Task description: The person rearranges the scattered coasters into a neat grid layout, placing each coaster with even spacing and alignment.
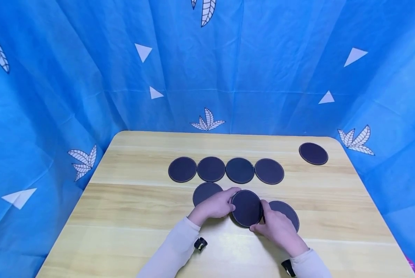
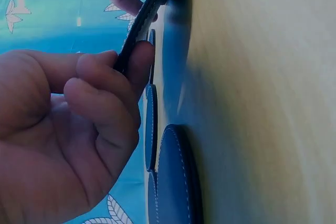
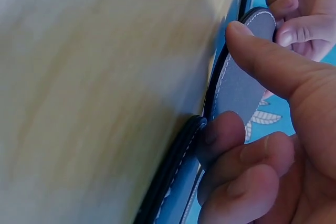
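A dark round coaster [image 1: 246, 208] with a stitched rim is between both hands near the middle of the table. My left hand [image 1: 217, 204] pinches its left edge between thumb and fingers. At the opposite side, my right hand [image 1: 278, 227] grips the rim, thumb at the near edge and fingers at the right. The left wrist view has the held coaster [image 2: 140, 24] slanted over the tabletop. Beside my left hand lies another coaster [image 1: 205, 192], partly hidden by that hand. A further coaster [image 1: 286, 214] lies partly under my right hand.
Behind the hands, several matching coasters form a row from a left one [image 1: 182, 170] to a right one [image 1: 269, 171]. One more coaster [image 1: 313, 153] lies at the back right of the wooden table [image 1: 124, 216]. A blue curtain [image 1: 193, 69] surrounds the table.
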A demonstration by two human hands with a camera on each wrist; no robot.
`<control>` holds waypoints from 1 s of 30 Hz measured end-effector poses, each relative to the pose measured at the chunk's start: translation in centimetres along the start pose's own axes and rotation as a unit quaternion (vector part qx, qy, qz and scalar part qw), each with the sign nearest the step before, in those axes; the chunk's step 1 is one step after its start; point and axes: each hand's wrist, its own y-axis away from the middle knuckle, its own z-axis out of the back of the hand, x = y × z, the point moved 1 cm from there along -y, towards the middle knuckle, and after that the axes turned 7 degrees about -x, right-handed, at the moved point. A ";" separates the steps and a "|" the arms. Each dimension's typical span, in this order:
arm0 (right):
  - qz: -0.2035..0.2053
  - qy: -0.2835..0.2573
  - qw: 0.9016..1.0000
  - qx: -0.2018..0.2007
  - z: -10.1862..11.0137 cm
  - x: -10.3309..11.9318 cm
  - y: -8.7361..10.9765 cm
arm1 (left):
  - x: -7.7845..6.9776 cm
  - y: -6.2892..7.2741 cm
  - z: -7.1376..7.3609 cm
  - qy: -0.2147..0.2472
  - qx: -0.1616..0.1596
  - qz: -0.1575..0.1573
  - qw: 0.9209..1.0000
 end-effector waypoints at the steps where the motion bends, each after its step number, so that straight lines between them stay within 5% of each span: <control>1: 0.000 -0.004 1.000 0.000 0.0 0.0 0.0 | 0.1 0.1 -0.1 0.015 0.002 0.000 1.000; 4: 0.000 -0.023 1.000 -0.008 0.0 -0.2 0.1 | 0.5 0.3 -0.2 0.082 0.004 0.010 0.997; 9: -0.018 -0.091 0.996 -0.015 0.1 -0.4 0.1 | 1.3 0.7 -0.3 0.195 0.005 0.022 0.981; 13: -0.042 -0.191 0.981 -0.005 0.2 -0.2 0.1 | 1.6 1.3 -0.2 0.235 0.006 0.011 0.972; 20: -0.064 -0.415 0.907 0.018 0.3 -0.1 0.1 | 2.3 2.3 0.1 0.260 -0.012 0.001 0.966; 26: -0.046 -0.510 0.857 0.050 0.2 0.0 0.2 | 2.8 3.2 0.6 0.294 -0.015 0.011 0.956; 30: -0.021 -0.548 0.833 0.070 -0.3 0.0 0.5 | 3.0 4.1 0.9 0.313 -0.005 0.006 0.950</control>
